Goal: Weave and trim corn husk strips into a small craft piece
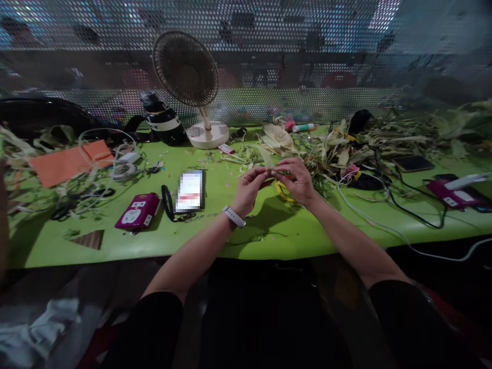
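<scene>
A pale green strip of corn husk (pixel 265 156) stands up between my two hands, pinched at its lower end. My left hand (pixel 248 190), with a white band on the wrist, is closed on it with thumb and fingertips. Touching it from the other side, my right hand (pixel 298 180) is closed too, its fingertips meeting the left ones. A yellow loop-shaped thing (pixel 283 193), perhaps a scissors handle, lies beneath the right hand and is partly hidden. Behind the hands rests a broad dry husk (pixel 277 138).
A fan (pixel 208 134) and a black bottle (pixel 166 125) stand at the back. Left lie a lit phone (pixel 190 190), a purple packet (pixel 138 211) and an orange sheet (pixel 73 161). Dry husks (pixel 395 136) are heaped right, near cables, a dark phone (pixel 414 163) and another purple packet (pixel 449 193).
</scene>
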Demonstrator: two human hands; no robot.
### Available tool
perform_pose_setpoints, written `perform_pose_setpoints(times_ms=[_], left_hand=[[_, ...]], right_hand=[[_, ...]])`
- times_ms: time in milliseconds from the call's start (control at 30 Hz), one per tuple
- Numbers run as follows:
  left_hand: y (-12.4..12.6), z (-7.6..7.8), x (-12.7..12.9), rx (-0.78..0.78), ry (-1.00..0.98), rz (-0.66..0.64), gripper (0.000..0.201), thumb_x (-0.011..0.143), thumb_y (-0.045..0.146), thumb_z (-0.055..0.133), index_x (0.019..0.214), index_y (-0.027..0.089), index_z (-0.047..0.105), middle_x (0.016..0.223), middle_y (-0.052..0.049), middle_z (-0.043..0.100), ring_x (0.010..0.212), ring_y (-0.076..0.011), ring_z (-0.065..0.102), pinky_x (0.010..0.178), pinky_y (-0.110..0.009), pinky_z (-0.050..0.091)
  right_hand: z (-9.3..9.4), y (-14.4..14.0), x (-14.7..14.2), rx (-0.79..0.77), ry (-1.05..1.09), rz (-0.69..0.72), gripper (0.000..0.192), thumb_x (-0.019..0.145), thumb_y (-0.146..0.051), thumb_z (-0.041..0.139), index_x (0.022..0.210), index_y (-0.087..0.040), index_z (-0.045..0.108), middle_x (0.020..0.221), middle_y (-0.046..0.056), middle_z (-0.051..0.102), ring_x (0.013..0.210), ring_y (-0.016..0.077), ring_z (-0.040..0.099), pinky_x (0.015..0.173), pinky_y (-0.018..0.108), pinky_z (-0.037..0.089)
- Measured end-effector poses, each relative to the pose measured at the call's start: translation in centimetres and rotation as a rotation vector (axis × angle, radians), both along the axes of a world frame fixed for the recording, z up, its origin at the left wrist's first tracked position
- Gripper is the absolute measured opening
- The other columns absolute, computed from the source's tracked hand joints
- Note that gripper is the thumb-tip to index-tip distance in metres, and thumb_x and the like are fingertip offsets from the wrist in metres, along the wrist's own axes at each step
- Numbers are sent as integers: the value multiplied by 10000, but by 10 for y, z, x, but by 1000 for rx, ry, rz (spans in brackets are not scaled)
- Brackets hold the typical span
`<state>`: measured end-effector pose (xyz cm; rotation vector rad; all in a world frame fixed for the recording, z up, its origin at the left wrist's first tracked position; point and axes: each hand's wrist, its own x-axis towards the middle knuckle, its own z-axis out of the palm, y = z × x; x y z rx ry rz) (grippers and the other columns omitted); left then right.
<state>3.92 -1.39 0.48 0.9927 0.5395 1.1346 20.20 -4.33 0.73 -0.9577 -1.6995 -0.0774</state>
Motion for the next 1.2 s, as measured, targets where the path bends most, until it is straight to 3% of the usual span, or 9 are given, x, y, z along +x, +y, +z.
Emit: perform_pose_setpoints(times_ms=[133,300,533,700,1033,1200], left_hand=[[-1,2,1,-34,1,-29,284,638,332,848,790,180,663,823,15,733,817,-116,706,854,-286,575],[-2,0,1,-1,8,-63,273,686,330,823,854,178,670,900,-17,745,896,-155,720,893,-339,578],[-2,-7,1,133,51,2,356,655,382,846,893,171,685,901,-37,749,842,-162,724,836,-337,604],[-2,-8,0,218,81,-5,351,679,370,838,912,160,680,898,-51,745,848,-172,727,842,-365,615],[-3,-5,0,204,108,24,412,664,466,828,886,159,665,862,-33,735,801,-151,724,780,-327,625],[-2,-4,0,171,119,30,364,678,418,822,856,163,634,844,-28,720,823,-173,731,775,-349,626]], right_hand=[[0,0,2,-24,0,-12,89,887,-347,653,898,-284,714,924,34,657,926,196,621,870,384,505],[1,-2,-2,-74,105,-19,135,881,-367,647,835,-244,679,879,38,652,895,193,611,856,386,503],[-3,-2,-11,-425,461,102,258,780,-441,712,850,-214,610,835,11,645,794,158,620,810,349,521],[-5,1,-11,-542,627,196,260,730,-404,737,834,-214,594,819,-3,661,754,143,627,786,334,522],[1,0,-7,-538,550,143,270,675,-386,763,777,-204,593,770,-11,645,765,147,614,814,346,522],[-1,3,-10,-570,644,227,397,646,-413,788,930,-230,580,897,6,666,832,147,632,818,327,540]])
